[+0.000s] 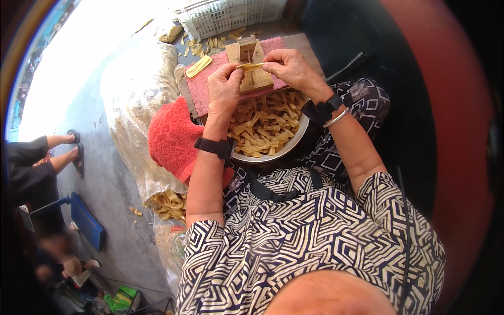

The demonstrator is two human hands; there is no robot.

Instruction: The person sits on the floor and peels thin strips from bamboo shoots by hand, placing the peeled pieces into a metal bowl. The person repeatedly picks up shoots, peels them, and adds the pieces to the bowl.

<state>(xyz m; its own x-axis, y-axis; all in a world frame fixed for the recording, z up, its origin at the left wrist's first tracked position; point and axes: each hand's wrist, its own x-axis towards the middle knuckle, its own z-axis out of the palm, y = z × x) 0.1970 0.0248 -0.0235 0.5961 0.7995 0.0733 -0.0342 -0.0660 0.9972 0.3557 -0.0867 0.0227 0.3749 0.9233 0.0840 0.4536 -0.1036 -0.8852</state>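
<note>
Between my two hands a yellowish strip [251, 67], perhaps dried tofu skin, is stretched level. My left hand [225, 84] pinches one end with thumb and fingertips, and my right hand [292, 71] pinches the other. Just under the strip stands a wooden jig [247, 49] with an upright block and a thin rod, fixed on a wooden board. A pink towel [199, 86] covers much of that board, and a flat yellow piece [199, 67] lies on it. Below, a white-rimmed basin [258, 159] holds many knotted yellow strips [267, 126], partly hidden by the board.
A red towel [171, 136] drapes beside my left forearm. Left of it lies a large translucent sack [136, 106], with yellow strips [169, 204] at its opening. Loose scraps [208, 46] litter the floor near a white plastic crate [236, 17]. Other people sit at the left.
</note>
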